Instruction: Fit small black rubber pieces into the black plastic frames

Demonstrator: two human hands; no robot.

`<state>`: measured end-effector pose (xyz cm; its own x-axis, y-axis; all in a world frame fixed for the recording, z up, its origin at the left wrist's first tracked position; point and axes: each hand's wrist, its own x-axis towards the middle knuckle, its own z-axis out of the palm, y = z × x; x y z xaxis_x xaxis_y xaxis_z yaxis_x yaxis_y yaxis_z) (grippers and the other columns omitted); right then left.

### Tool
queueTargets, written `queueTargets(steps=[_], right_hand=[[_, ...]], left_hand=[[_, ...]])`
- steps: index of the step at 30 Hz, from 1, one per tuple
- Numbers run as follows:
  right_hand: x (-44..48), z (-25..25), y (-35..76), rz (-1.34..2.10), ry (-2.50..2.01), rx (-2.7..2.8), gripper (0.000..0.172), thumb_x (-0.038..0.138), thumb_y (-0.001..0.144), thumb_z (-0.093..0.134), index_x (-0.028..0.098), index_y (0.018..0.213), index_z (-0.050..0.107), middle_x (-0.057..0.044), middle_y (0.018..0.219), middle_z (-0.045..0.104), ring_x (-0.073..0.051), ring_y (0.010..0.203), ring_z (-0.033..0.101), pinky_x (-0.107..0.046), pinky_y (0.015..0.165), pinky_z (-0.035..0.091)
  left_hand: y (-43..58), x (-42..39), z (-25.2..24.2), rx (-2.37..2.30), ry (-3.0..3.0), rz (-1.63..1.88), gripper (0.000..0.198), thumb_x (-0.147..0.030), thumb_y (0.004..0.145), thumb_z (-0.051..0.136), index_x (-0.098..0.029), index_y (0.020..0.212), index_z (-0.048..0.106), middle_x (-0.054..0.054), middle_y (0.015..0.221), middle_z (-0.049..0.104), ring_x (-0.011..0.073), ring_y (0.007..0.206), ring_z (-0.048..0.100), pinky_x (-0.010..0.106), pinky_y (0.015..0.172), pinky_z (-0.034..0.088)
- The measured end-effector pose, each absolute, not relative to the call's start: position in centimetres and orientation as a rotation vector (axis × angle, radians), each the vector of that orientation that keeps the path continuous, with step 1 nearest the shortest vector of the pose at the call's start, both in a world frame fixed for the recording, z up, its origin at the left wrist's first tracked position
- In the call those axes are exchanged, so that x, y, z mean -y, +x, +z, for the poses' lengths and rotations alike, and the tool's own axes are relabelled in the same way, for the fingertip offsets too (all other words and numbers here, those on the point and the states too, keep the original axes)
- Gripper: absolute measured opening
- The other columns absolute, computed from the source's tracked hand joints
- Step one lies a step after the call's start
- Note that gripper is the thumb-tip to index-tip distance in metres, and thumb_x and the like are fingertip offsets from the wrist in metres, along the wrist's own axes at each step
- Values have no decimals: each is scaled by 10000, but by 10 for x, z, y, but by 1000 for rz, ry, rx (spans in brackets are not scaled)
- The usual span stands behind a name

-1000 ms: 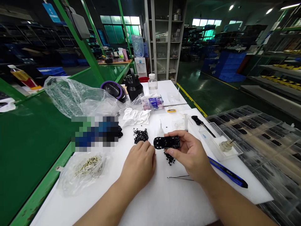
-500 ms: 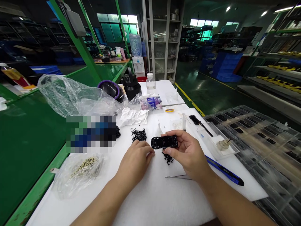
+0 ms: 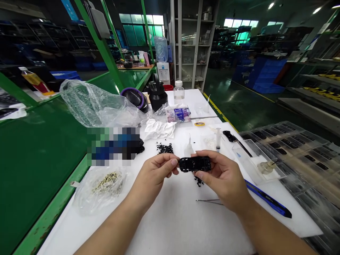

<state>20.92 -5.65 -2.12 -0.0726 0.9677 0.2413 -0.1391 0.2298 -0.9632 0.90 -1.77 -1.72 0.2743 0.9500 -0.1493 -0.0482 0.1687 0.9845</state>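
Observation:
My right hand [image 3: 224,177] grips a black model car chassis [image 3: 195,164] by its right end, thumb in front and fingers behind. At the chassis's left end, my left hand [image 3: 159,173] is closed in a pinch. Whatever small thing its fingertips hold is too small to make out. Below the chassis lies a small heap of tiny black parts [image 3: 198,181], partly hidden by my right hand. A bigger pile of black parts [image 3: 165,148] lies behind my left hand. Tweezers [image 3: 208,201] rest on the white table, partly under my right hand.
A plastic bag of small gold-coloured parts [image 3: 106,182] lies at left. At right are a blue tool [image 3: 268,198], a clear tray [image 3: 278,173] with a small jar, and compartmented boxes [image 3: 297,141]. A dropper bottle [image 3: 188,148] and a syringe [image 3: 218,140] stand behind the chassis.
My left hand has risen from the table to the chassis's left end, its thumb and finger now pinched there. The whole view has shifted, so things appear further right.

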Motion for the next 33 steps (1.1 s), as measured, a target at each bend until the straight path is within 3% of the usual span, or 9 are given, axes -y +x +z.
queueTargets(steps=[18,28,33], right_hand=[[58,-20,208,1001,-996,1428,426,130,797,713,356,1154,659,18,1143,689,-174,992,674,-286,846,587],[59,-14,208,1084,-955,1397,399,126,788,716,279,1153,669,-28,1148,695,-210,1032,671,-340,894,581],[59,-14,210,1152,-964,1355,425,137,768,731,257,1171,666,-40,1125,704,-217,995,684,-360,874,594]], left_hand=[[16,19,0,-1222,1227,919,188,-382,758,749,-197,787,725,-23,629,628,121,631,522,258,647,377],[10,14,-12,-1046,1142,884,164,-346,761,764,-203,827,719,-16,646,658,102,625,526,225,607,359],[11,15,-9,-978,996,891,164,-281,691,818,-190,787,721,-11,652,675,90,598,551,200,582,397]])
